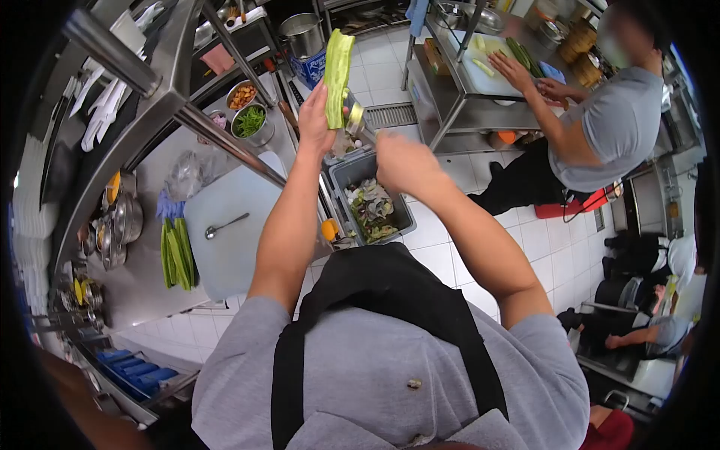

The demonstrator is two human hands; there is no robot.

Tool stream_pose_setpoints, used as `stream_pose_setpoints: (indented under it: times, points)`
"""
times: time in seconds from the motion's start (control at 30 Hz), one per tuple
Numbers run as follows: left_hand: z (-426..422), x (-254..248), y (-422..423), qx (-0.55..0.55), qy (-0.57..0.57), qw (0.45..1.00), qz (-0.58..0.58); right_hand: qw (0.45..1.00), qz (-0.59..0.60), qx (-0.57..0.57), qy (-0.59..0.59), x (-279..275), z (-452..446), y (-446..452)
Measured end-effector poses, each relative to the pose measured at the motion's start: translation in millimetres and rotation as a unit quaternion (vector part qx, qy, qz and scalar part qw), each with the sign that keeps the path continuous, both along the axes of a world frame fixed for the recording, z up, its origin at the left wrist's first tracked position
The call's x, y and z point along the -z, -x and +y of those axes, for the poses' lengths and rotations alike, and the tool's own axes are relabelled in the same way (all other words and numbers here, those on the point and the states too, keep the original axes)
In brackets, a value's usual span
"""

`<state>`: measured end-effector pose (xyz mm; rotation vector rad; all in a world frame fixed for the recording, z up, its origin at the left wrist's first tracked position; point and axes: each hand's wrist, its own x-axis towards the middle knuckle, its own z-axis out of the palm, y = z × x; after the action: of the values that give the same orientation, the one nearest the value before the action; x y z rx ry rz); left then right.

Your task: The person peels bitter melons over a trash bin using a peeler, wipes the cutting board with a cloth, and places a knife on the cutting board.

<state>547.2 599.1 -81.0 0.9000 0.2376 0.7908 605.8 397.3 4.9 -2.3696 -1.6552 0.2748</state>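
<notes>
My left hand point(316, 124) holds a long pale green vegetable piece point(339, 71) upright, its fingers wrapped round the lower part. To its right, my right hand point(405, 163) is closed and slightly blurred, near a metal blade or tool point(355, 114); how the two are joined is unclear. Below both hands stands a grey bin point(409, 220) with peelings and leafy scraps point(371, 206) in it. On the left counter, a pale cutting board point(225, 259) bears a metal spoon point(226, 225), and long green vegetable pieces point(177, 255) lie beside the board.
Bowls of green point(249, 121) and orange food point(241, 96) stand on the left counter, behind a slanting metal rail point(225, 142). At the right a co-worker point(607, 127) has both hands over another board point(487, 75). More people are at the lower right.
</notes>
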Motion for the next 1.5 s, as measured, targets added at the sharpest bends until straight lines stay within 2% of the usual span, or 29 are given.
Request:
stream_pose_setpoints:
  times: [0.27, 0.3, 0.33, 0.37, 0.43, 0.5, 0.53, 0.57, 0.63, 0.7, 0.8, 0.9, 0.97, 1.0, 1.03, 1.07, 1.1, 1.13, 1.17, 1.2, 1.27, 1.33, 1.37, 1.4, 1.43, 1.47, 1.5]
  points:
    - [-30, 10, 19, -0.008, -0.051, 0.996, 0.070, 0.989, -0.029, 0.083, -0.117, -2, 62, -71]
    - [-34, 9, 21, -0.033, -0.082, 0.991, 0.105, 0.990, -0.030, 0.070, -0.117, 2, 60, -65]
    - [-35, 9, 24, -0.059, -0.113, 0.982, 0.142, 0.998, -0.010, 0.014, -0.058, 6, 52, -52]
    - [-36, 8, 28, -0.080, -0.113, 0.979, 0.151, 0.999, 0.008, -0.044, 0.001, 10, 46, -40]
    - [-33, 12, 38, -0.102, -0.110, 0.971, 0.185, 0.995, 0.002, -0.091, 0.025, 13, 47, -37]
    - [-41, 11, 42, -0.116, -0.098, 0.973, 0.173, 0.998, 0.048, -0.020, -0.042, 13, 48, -37]
    - [-43, 9, 45, -0.117, -0.101, 0.976, 0.156, 0.996, 0.042, -0.034, -0.073, 24, 49, -37]
    - [-42, 10, 49, -0.124, -0.100, 0.974, 0.159, 0.996, 0.045, -0.041, -0.073, 32, 44, -28]
    - [-36, 15, 51, -0.141, -0.094, 0.970, 0.174, 0.995, 0.056, -0.077, 0.000, 47, 20, -8]
    - [-32, 26, 47, -0.169, -0.087, 0.972, 0.142, 0.994, 0.054, -0.089, -0.014, 62, 14, -10]
    - [-42, 38, 54, -0.159, -0.065, 0.969, 0.176, 0.990, 0.070, -0.002, -0.122, 54, 9, -19]
    - [-51, 39, 51, -0.134, -0.008, 0.976, 0.169, 0.997, 0.020, -0.011, -0.076, 69, 6, -17]
    - [-51, 48, 48, -0.245, -0.108, 0.937, 0.222, 0.997, 0.028, -0.052, 0.053, 94, -4, -26]
    - [-54, 43, 57, -0.244, -0.185, 0.908, 0.285, 0.990, 0.043, -0.064, 0.118, 103, -10, -31]
    - [-60, 39, 69, -0.275, -0.282, 0.846, 0.360, 0.995, 0.084, -0.025, 0.040, 105, -20, -33]
    - [-75, 14, 83, -0.261, -0.286, 0.831, 0.400, 0.988, 0.143, -0.005, -0.060, 117, -24, -39]
    - [-94, -8, 99, -0.245, -0.286, 0.815, 0.440, 0.981, 0.172, 0.036, -0.084, 109, -28, -33]
    - [-106, -7, 119, -0.239, -0.293, 0.820, 0.429, 0.964, 0.129, 0.039, -0.228, 158, -25, -33]
    - [-117, -6, 134, -0.229, -0.302, 0.826, 0.418, 0.961, 0.149, 0.065, -0.223, 216, -22, -35]
    - [-131, -13, 155, -0.209, -0.307, 0.818, 0.438, 0.983, 0.137, 0.027, 0.122, 272, -15, -53]
    - [-154, -20, 205, -0.188, -0.294, 0.818, 0.458, 0.978, 0.129, -0.037, 0.158, 310, -27, -49]
    - [-176, -19, 258, -0.209, -0.215, 0.829, 0.473, 0.981, 0.150, 0.033, -0.117, 298, -42, -21]
    - [-180, -12, 288, -0.240, -0.191, 0.819, 0.485, 0.990, 0.132, -0.011, 0.042, 353, -42, -38]
    - [-186, -4, 317, -0.269, -0.167, 0.808, 0.496, 0.972, 0.111, -0.053, 0.201, 411, -47, -57]
    - [-185, 2, 344, -0.308, -0.149, 0.778, 0.526, 0.927, 0.201, 0.039, 0.315, 377, -44, -48]
    - [-185, 6, 372, -0.345, -0.130, 0.745, 0.556, 0.850, 0.286, 0.129, 0.423, 335, -47, -35]
    - [-178, 8, 400, -0.386, -0.144, 0.697, 0.587, 0.918, 0.249, 0.131, 0.278, 330, -53, -28]
